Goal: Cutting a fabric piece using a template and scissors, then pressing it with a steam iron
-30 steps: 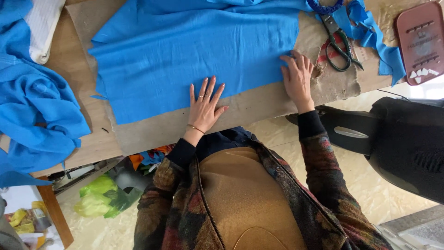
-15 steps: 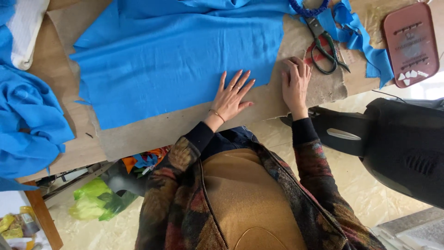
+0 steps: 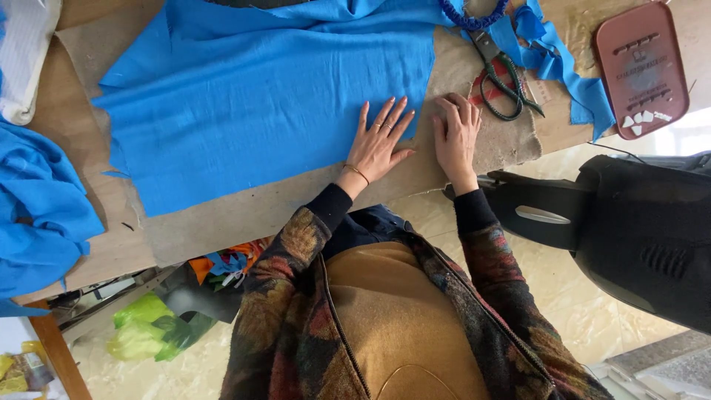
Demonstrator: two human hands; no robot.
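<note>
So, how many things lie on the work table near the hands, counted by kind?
Flat blue cloth panel: 1
Loose blue cloth heaps and scraps: 2
Scissors: 1
Reddish-brown flat case: 1
White cloth: 1
Total: 6
The left hand presses the panel; the right hand rests beside it.

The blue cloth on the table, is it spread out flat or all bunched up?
Spread out flat. The blue cloth lies smooth over the brown paper, and the left hand presses its edge with open fingers.

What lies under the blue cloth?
The blue cloth lies on brown paper spread over the table. The left hand presses its edge. Anything beneath the cloth's middle is hidden.
</note>
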